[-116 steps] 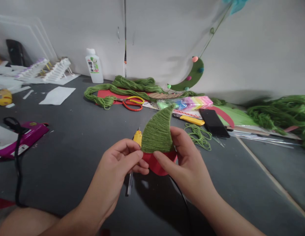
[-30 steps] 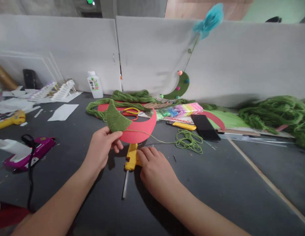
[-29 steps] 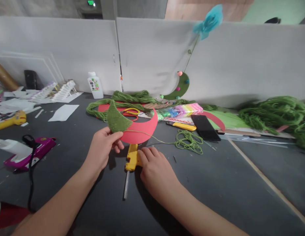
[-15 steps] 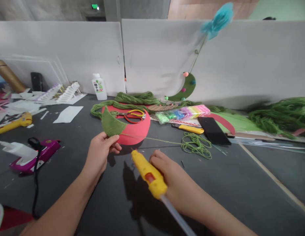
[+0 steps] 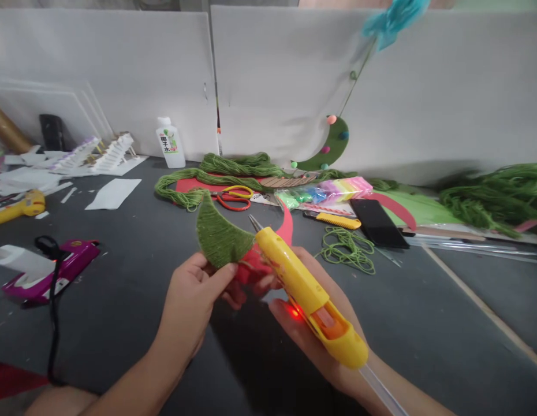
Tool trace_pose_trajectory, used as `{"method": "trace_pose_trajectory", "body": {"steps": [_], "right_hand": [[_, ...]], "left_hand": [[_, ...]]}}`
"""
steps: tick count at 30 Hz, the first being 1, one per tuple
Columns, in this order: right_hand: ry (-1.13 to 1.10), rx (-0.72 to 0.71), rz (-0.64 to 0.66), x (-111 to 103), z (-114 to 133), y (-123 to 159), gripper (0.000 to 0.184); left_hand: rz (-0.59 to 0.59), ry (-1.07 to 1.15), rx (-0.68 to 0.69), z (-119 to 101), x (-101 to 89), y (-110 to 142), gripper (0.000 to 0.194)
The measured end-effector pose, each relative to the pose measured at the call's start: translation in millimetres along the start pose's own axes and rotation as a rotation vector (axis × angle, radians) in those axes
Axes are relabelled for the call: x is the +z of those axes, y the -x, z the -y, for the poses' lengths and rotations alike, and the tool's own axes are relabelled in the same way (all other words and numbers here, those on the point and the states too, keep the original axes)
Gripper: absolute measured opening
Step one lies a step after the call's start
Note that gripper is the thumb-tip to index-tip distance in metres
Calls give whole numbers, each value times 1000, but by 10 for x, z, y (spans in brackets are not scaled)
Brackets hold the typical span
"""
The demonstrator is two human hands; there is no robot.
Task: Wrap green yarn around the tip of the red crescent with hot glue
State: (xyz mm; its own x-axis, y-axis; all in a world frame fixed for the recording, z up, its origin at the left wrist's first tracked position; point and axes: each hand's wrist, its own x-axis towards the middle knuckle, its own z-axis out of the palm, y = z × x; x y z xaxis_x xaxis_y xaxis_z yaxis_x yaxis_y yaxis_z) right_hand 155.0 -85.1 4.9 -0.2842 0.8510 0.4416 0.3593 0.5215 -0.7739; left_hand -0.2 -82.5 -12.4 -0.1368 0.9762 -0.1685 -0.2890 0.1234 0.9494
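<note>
My left hand (image 5: pixel 193 303) pinches a crescent-shaped red card (image 5: pixel 287 225) between thumb and fingers. The card's left part is wrapped in green yarn (image 5: pixel 220 234), while the right tip shows bare red. In my right hand (image 5: pixel 314 346) lies a yellow hot glue gun (image 5: pixel 294 271), its metal nozzle pointing up and left close to the wrapped part. A red light glows under the gun's body, and a clear glue stick (image 5: pixel 381 390) sticks out of its rear. Fingers behind the gun reach the card's underside, partly hidden. Loose green yarn (image 5: pixel 349 251) lies to the right on the table.
Red-and-yellow scissors (image 5: pixel 236 197), a yellow utility knife (image 5: pixel 338 220) and a black phone (image 5: pixel 379 222) lie beyond my hands. A purple power strip (image 5: pixel 73 266) and another glue gun (image 5: pixel 19 209) are at left. A white bottle (image 5: pixel 170 144) stands at the back.
The glue gun has turned and come closer to the crescent, its body now tilted to the left. Both hands have drawn together, and the crescent has moved right and lower.
</note>
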Motion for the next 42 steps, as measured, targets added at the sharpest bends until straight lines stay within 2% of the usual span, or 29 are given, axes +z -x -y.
{"method": "trace_pose_trajectory", "body": {"steps": [3, 5, 8, 13, 21, 25, 32, 42], "right_hand": [[-27, 29, 37, -27, 12, 13, 14], [43, -1, 67, -52, 5, -3, 6], [146, -23, 139, -73, 6, -45, 8], [250, 133, 189, -43, 42, -55, 14], [247, 136, 179, -20, 46, -60, 17], [272, 95, 164, -16, 49, -65, 17], [285, -31, 175, -28, 51, -73, 20], [373, -82, 196, -38, 35, -55, 18]], "left_hand": [[-28, 20, 48, -30, -37, -17, 16], [-36, 15, 65, -40, -70, -30, 13], [-53, 7, 84, -44, -113, -44, 12], [-78, 24, 114, -46, -136, -61, 15], [-72, 1, 112, -44, -129, -65, 14], [-81, -65, 146, -20, -136, -77, 11], [-194, -278, 221, -86, -92, -27, 9], [-220, -332, 241, -83, -83, -15, 10]]}}
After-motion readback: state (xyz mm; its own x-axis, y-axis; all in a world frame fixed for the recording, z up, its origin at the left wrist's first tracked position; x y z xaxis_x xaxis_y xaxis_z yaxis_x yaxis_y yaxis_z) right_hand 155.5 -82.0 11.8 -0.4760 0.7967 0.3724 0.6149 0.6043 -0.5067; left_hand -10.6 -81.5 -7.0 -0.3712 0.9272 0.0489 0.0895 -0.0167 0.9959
